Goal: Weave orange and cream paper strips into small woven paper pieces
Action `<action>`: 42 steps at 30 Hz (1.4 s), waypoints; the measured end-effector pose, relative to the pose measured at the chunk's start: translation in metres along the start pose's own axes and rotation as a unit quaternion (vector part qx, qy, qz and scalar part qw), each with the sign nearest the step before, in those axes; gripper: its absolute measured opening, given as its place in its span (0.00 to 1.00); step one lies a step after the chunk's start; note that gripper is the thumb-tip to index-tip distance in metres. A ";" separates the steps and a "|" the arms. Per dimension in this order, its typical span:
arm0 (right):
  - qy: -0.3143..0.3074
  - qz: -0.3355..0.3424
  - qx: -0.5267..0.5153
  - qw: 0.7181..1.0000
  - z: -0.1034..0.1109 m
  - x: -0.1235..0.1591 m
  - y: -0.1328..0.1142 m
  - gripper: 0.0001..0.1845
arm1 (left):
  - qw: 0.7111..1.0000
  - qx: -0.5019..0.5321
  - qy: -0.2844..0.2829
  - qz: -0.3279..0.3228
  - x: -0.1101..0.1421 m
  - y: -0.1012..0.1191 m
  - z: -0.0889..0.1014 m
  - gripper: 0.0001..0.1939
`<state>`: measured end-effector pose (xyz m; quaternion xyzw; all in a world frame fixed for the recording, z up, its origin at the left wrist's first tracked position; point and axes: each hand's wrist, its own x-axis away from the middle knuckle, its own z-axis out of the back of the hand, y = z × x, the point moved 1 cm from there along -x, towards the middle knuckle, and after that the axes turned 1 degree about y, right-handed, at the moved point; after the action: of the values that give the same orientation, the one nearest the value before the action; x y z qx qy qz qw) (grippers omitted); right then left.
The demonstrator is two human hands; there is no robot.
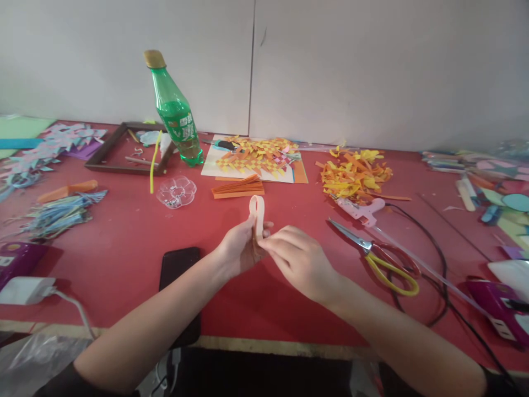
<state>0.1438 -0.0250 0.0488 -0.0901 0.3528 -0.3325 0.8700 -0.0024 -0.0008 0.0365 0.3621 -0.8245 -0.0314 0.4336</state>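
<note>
Two bare hands meet over the middle of the red bench [289, 207], and they hold a pale pink strip [260, 216] up in the air. The strip is bent round at the top, so it makes a thin loop that stands up. The left hand [243, 247] is closed round the lower part of the strip, with its thumb on the near side. The right hand [300, 262] is curled up, and its thumb and first finger pinch the strip low down at its right side. Just past the hands is a stack of orange strips [238, 191]. Behind that, a woven orange and yellow paper piece [258, 160] lies on a white sheet [210, 165]. To the left are a clear flower-shaped dish [185, 190], a green bottle [176, 113] with a gold cap and a brown frame [124, 168]. To the right is a messy heap of yellow and orange strips [355, 173], with a pink glue gun [361, 209] at its near side. Scissors [363, 243] with one red and one yellow handle lie nearer. A black phone [177, 267] lies near the left arm, partly under it.
</note>
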 end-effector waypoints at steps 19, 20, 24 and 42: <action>-0.024 0.022 -0.007 0.999 0.003 0.006 -0.010 0.10 | 0.987 -0.130 -0.052 -0.085 0.005 -0.014 0.004 0.08; -0.034 0.019 -0.024 0.999 0.007 0.006 -0.011 0.09 | 0.983 -0.144 -0.062 -0.091 0.005 -0.015 0.006 0.08; 0.002 -0.080 -0.093 0.992 0.025 0.001 0.000 0.06 | 0.947 -0.277 -0.074 -0.145 0.013 -0.015 0.012 0.13; -0.118 -0.163 -0.566 0.799 0.036 -0.012 0.051 0.19 | 0.885 -0.230 -0.396 0.088 0.047 -0.016 0.018 0.16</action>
<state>0.1883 0.0189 0.0619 -0.6613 0.3526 -0.1972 0.6321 -0.0240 -0.0464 0.0519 0.1353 -0.9259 -0.3223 0.1433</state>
